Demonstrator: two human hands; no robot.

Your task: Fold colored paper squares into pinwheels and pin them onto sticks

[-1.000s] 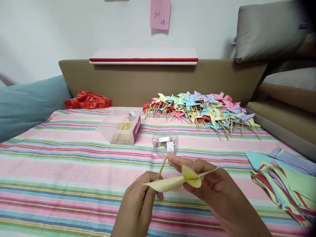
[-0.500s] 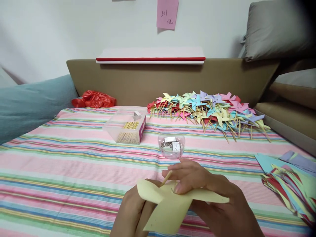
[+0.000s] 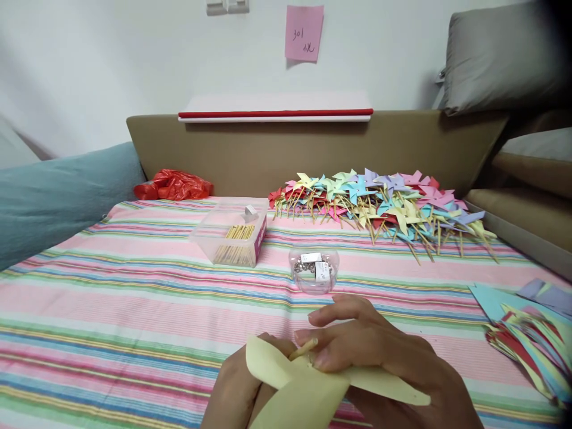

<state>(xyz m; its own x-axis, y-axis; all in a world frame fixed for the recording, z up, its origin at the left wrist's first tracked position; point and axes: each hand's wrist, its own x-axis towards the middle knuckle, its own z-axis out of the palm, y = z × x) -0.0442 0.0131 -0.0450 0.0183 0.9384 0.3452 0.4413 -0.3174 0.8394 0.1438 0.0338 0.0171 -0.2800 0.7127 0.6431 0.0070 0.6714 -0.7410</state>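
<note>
A pale yellow paper pinwheel (image 3: 306,390) is between my hands at the bottom of the view. My left hand (image 3: 236,378) is closed around a thin wooden stick (image 3: 304,348), whose end pokes out behind the paper. The thumb of my right hand (image 3: 388,351) presses at the pinwheel's centre, and its fingers curl over the back near the stick's end. A small metal fastener shows faintly by the thumb. The paper hides part of my left fingers. Just beyond my hands sits a clear plastic box (image 3: 315,289) with small metal fasteners and white labels.
A translucent bin (image 3: 210,232) of wooden sticks stands left of centre on the striped cloth (image 3: 111,310). Many finished pinwheels (image 3: 357,187) are heaped at the back right. Coloured paper pieces (image 3: 531,333) lie at right, and a red plastic bag (image 3: 179,185) at back left.
My hands and the pinwheel have shifted slightly lower in view, and the paper is tilted more. My right fingers have spread a little. The whole scene sits lower as the camera tips up.
</note>
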